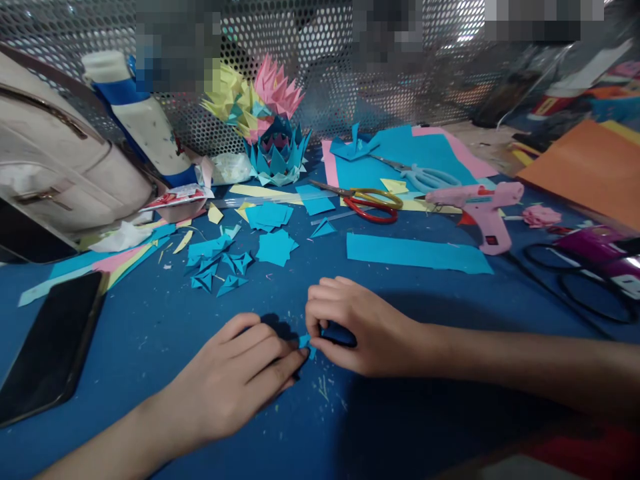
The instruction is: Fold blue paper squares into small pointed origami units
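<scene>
A small folded piece of blue paper (pixel 312 352) lies between my two hands low in the middle of the blue table. My left hand (pixel 235 380) pinches its left side with the fingertips, palm down. From the right, my right hand (pixel 357 327) holds its upper right edge between thumb and curled fingers. Most of the piece is hidden by the fingertips. Beyond my hands lie folded blue paper pieces (pixel 233 283), a stack of blue squares (pixel 276 247) and a long blue strip (pixel 415 253).
A black phone (pixel 53 343) lies at the left, near a pale bag (pixel 60 147). Farther back are paper flowers (pixel 278 153), red-and-yellow scissors (pixel 373 212), light blue scissors (pixel 430 179) and a pink glue gun (pixel 493 213) with a black cable. Orange paper (pixel 590 173) is at the right.
</scene>
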Demonstrator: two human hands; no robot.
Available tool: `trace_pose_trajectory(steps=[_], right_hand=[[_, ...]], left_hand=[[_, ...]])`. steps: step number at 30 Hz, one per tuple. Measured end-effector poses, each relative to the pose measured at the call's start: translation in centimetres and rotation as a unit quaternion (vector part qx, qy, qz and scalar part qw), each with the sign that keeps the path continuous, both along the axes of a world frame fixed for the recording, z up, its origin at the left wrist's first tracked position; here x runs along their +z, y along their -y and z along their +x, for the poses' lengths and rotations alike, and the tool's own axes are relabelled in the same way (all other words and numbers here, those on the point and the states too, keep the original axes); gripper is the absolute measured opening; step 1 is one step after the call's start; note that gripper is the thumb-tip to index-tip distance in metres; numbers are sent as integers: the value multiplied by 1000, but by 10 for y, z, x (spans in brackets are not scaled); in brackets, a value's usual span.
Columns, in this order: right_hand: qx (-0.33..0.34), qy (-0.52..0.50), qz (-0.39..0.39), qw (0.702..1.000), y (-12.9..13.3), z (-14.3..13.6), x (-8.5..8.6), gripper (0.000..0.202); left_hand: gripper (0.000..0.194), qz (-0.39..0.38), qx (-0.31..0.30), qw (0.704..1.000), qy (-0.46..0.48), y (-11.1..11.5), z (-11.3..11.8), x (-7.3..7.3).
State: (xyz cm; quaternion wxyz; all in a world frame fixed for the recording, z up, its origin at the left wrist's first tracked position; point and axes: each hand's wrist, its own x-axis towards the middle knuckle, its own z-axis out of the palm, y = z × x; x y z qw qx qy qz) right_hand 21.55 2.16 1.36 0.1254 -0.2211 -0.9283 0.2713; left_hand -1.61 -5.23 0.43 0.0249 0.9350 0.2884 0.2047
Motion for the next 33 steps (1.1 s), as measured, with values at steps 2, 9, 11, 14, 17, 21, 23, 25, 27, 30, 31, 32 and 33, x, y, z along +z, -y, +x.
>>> trace_pose_trajectory(steps=[2,9,11,14,17,21,23,25,27,30,31,32,33], right_hand=[[-3,3,6,1000,1,-1,0,10],[-6,1,22,1000,3,-2,-2,8],[-7,2,25,1000,4,-1,-2,7],[-9,0,27,1000,4,-1,-1,7],[-8,-3,24,1000,4,-2,1,7],[-12,-1,23,1000,3,-2,0,10],[-7,-6,29,1000,1,0,-3,9],[23,-19,63,998,-3,4,-5,3],[80,-26,141,986,-8,9,-6,13],[156,-1,247,956,-15,18,-2,20],[170,2,261,950,-17,20,1,19],[186,7,268,945,-18,21,4,19],[199,11,270,942,-19,22,6,19]], left_hand=[[22,20,5,1000,-16,2,0,0],[21,29,15,999,-20,5,-1,-2],[21,20,13,1000,-20,4,-1,-2],[22,11,9,1000,-21,3,-1,-2],[22,14,11,1000,-23,4,0,-1],[22,31,26,999,-21,5,3,1],[23,36,31,999,-20,4,4,3],[24,28,34,999,-18,3,5,6],[24,19,35,999,-11,2,6,8],[21,24,32,999,-3,2,6,11],[20,27,31,999,-3,2,6,11],[20,28,30,999,-5,2,6,11],[20,29,28,999,-7,3,6,11]])
